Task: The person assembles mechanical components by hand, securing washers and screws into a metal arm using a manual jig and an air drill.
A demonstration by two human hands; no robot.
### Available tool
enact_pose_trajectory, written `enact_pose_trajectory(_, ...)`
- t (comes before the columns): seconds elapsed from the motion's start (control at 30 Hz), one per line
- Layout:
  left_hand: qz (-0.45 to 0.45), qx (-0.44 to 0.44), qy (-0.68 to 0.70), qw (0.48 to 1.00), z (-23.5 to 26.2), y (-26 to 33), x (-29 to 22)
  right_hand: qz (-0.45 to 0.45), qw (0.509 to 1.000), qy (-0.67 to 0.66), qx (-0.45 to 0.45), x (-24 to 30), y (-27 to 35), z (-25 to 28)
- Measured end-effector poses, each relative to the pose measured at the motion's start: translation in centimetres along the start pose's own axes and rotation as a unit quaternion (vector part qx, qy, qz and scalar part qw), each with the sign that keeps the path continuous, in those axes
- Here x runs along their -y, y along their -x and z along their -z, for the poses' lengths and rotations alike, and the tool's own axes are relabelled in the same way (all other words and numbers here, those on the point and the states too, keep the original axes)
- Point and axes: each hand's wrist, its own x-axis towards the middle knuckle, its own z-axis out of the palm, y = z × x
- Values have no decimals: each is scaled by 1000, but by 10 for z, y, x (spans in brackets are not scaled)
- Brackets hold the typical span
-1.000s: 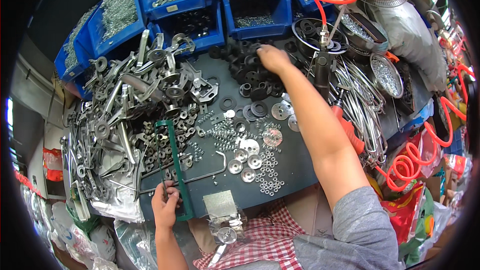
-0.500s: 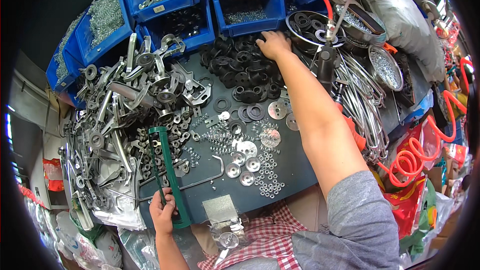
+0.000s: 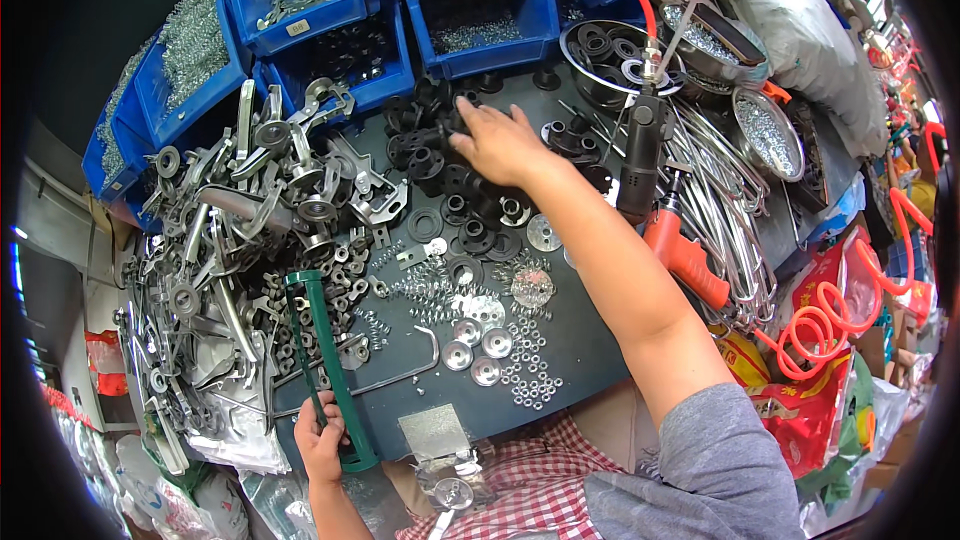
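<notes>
My right hand (image 3: pixel 497 143) stretches far across the dark tabletop (image 3: pixel 590 340), arm nearly straight, palm down, fingers curled onto the heap of black round plastic parts (image 3: pixel 440 155) below the blue plastic bins (image 3: pixel 480 10); whether that grip has closed on a piece I cannot tell. My left hand (image 3: pixel 322 440) sits at the near edge, its grip wrapped around the lower end of the long green metal frame (image 3: pixel 325 370), which lies on the tabletop beside the grey metal castings (image 3: pixel 240 240). Since half a second ago the right hand has stayed on the same black heap, and the left has kept its hold. I count two hands, one green frame, one orange-handled air tool (image 3: pixel 660 200) and five bins in view.
</notes>
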Motion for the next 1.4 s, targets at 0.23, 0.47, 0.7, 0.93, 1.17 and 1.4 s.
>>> enact_pose_trajectory(0.23, 1, -2, 9, 1000, -1, 0, -2, 74, 997, 7, -1, 41, 16, -18)
enact_pose_trajectory(0.47, 3, -1, 11, 1000, -4, 0, -6, 22, 980, 35, -196, -24, -56, -12)
enact_pose_trajectory(0.7, 17, 6, -6, 1000, -1, 0, -6, -25, 998, 60, -4, -27, -68, -8)
enact_pose_trajectory(0.93, 14, 10, -5, 1000, 2, 1, -5, 16, 987, 34, 158, 2, -27, 3)
enact_pose_trajectory(1.17, 4, 11, -6, 1000, -3, -1, -7, 23, 997, 71, 2, -11, -48, -13)
enact_pose_trajectory(1.4, 12, 8, -7, 1000, 0, 1, -6, -181, 979, 94, -13, -29, -75, -18)
